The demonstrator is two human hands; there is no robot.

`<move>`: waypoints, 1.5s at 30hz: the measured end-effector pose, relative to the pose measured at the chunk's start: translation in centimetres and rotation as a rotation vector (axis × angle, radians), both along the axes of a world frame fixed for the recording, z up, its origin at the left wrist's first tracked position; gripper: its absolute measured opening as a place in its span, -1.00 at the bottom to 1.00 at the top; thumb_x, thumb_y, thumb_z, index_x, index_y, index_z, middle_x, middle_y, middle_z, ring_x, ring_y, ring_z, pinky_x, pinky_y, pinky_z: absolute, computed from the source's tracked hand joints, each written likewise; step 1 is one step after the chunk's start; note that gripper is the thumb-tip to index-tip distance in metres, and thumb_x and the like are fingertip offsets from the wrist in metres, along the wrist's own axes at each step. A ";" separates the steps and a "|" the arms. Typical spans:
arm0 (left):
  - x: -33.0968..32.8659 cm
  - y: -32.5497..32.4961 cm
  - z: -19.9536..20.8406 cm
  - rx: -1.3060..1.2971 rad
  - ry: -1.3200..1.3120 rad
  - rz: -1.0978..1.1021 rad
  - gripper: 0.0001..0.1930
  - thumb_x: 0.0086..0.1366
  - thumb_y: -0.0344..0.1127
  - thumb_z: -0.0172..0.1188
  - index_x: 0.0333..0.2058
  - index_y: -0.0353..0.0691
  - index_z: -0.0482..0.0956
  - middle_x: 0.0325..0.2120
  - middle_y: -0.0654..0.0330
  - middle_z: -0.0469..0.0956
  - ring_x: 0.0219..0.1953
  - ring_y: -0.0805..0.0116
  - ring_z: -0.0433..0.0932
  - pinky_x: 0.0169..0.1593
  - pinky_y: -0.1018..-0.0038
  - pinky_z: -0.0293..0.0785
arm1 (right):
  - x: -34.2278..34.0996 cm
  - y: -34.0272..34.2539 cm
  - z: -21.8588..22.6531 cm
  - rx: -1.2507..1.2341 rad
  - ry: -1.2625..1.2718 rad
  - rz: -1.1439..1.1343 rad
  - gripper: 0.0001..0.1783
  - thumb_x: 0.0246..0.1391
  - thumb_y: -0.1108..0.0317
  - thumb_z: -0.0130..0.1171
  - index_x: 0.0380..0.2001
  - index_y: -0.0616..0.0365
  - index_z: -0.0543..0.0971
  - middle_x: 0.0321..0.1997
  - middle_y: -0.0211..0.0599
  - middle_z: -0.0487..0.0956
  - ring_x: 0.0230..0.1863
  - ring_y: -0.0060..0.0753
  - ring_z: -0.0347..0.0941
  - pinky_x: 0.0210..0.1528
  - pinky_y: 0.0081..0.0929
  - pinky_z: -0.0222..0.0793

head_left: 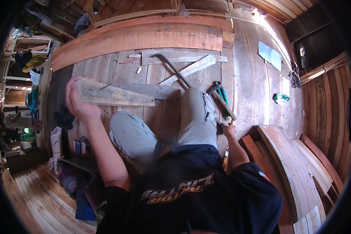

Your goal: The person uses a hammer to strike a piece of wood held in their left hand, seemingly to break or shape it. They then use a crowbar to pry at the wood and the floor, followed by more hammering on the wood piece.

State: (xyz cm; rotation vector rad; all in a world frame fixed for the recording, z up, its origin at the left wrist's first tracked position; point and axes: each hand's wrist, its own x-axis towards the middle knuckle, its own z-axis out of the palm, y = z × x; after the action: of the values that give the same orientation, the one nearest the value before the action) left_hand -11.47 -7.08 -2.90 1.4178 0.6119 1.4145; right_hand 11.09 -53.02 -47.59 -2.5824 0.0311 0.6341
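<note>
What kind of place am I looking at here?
Most likely a carpentry workshop in a timber building. The left hand holds a rough wooden board, the right hand grips a hammer, and long planks lie stacked on the plank floor.

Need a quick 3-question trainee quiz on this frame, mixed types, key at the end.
1. True or false: the left hand holds one end of a weathered wooden board raised above the plank floor.
2. Multiple choice: the right hand grips the handle of A) a paintbrush B) a hammer C) a drill.
3. Fill in: a long dark metal ___ lies on the floor beyond the person's knee, across loose wood offcuts.

Key: 1 true. 2 B. 3 bar.
</note>
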 end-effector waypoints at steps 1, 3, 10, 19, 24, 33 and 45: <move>0.2 0.0 0.6 0.007 -0.013 0.028 -0.75 0.22 -0.31 -0.09 -0.31 -0.36 0.48 -0.40 0.07 0.52 -0.32 0.27 0.52 -0.18 0.43 0.43 | -0.7 0.3 -0.1 -0.023 0.017 0.059 -0.41 -0.16 0.30 0.03 0.01 0.36 0.37 -0.04 0.27 0.40 0.04 0.21 0.33 0.14 -0.14 0.24; 0.9 0.0 1.0 0.016 -0.044 0.087 -0.75 0.23 -0.31 -0.11 -0.33 -0.35 0.50 -0.40 0.07 0.53 -0.33 0.29 0.50 -0.20 0.46 0.42 | -1.0 0.8 -0.1 -0.018 0.001 0.077 -0.43 -0.16 0.33 -0.01 -0.01 0.37 0.38 -0.03 0.28 0.39 0.05 0.20 0.32 0.15 -0.15 0.23; -0.2 2.4 -3.2 0.137 -0.020 0.229 -0.74 0.21 -0.35 -0.16 -0.32 -0.37 0.48 -0.39 0.07 0.51 -0.34 0.30 0.48 -0.17 0.45 0.40 | 1.3 6.4 5.6 -0.004 -0.275 0.153 -0.42 -0.12 0.37 0.05 0.06 0.25 0.29 0.10 0.12 0.30 0.09 0.20 0.30 0.07 -0.06 0.29; -1.5 3.0 -3.4 0.146 0.009 0.342 -0.70 0.27 -0.28 -0.21 -0.30 -0.37 0.46 -0.40 0.09 0.47 -0.34 0.29 0.45 -0.16 0.43 0.37 | 5.8 4.0 2.9 -0.299 0.007 0.309 -0.45 -0.07 0.09 0.12 -0.01 0.07 0.36 -0.07 0.03 0.52 0.01 0.09 0.43 0.03 -0.08 0.33; -1.6 3.3 -3.4 0.203 0.116 0.531 -0.69 0.33 -0.25 -0.19 -0.30 -0.40 0.43 -0.34 0.11 0.42 -0.25 0.29 0.36 -0.06 0.44 0.28 | 4.7 6.5 3.8 -0.152 -0.043 0.400 -0.59 -0.06 0.12 0.08 -0.18 0.14 0.46 -0.21 0.09 0.56 -0.11 0.19 0.47 -0.06 -0.04 0.38; -3.0 3.9 -3.9 0.125 0.036 0.549 -0.67 0.35 -0.21 -0.19 -0.25 -0.36 0.46 -0.28 0.12 0.42 -0.19 0.32 0.36 -0.02 0.45 0.26 | 2.2 8.5 9.1 0.239 0.118 0.047 -0.72 -0.15 0.19 0.14 -0.57 0.23 0.48 -0.58 -0.17 0.52 -0.57 -0.24 0.48 -0.51 -0.29 0.46; -3.7 1.5 -3.5 0.075 -0.036 0.363 -0.62 0.33 -0.17 -0.26 -0.21 -0.34 0.45 -0.30 0.11 0.45 -0.20 0.28 0.43 -0.09 0.41 0.36 | -1.2 17.8 26.0 0.917 0.171 0.305 -0.80 0.07 0.29 0.13 -0.35 0.20 0.43 -0.61 -0.47 0.39 -0.62 -0.59 0.33 -0.58 -0.61 0.25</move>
State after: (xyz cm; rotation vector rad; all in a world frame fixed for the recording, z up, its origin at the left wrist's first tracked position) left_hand -15.17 -5.60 -6.39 1.3826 0.8314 1.7587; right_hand 9.91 -35.20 -21.58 -1.6502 -0.4896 0.7481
